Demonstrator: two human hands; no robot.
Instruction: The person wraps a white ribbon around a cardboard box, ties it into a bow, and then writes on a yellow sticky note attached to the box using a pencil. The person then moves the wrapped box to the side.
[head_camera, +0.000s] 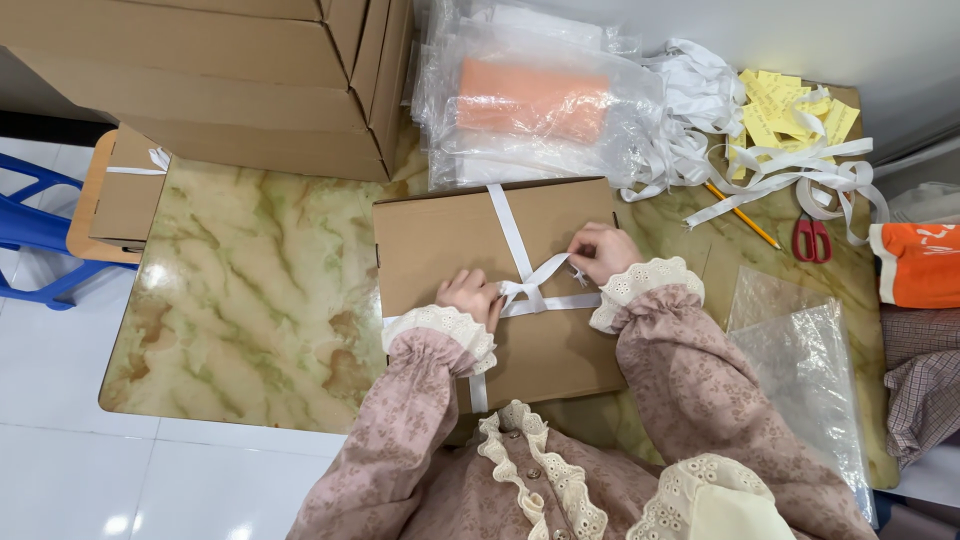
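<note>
Both hands are placed on a flat brown cardboard box (455, 240) that lies on the table in front of the person. By the left hand (470, 294) the knot of a white ribbon (511, 232) is pinched at the middle of the lid, and by the right hand (601, 252) one loose end of the same ribbon is gripped between the fingertips and drawn to the side. The ribbon is laid around the box in a cross: one band runs from the far edge to the near edge, the other runs across the lid from side to side, and the two bands meet at the knot. The box is closed and its surface is plain. The table (250, 290) has a glossy top with a green and beige marble pattern and rounded corners. On its far left side a stack of bigger cardboard boxes (250, 80) is kept, and beside it clear plastic bags (530, 95) with an orange cloth inside are piled. Further right, loose white ribbons (770, 165), yellow paper slips (790, 110), a pencil (745, 218) and red scissors (811, 240) are seen. White floor tiles (110, 470) are visible below.
</note>
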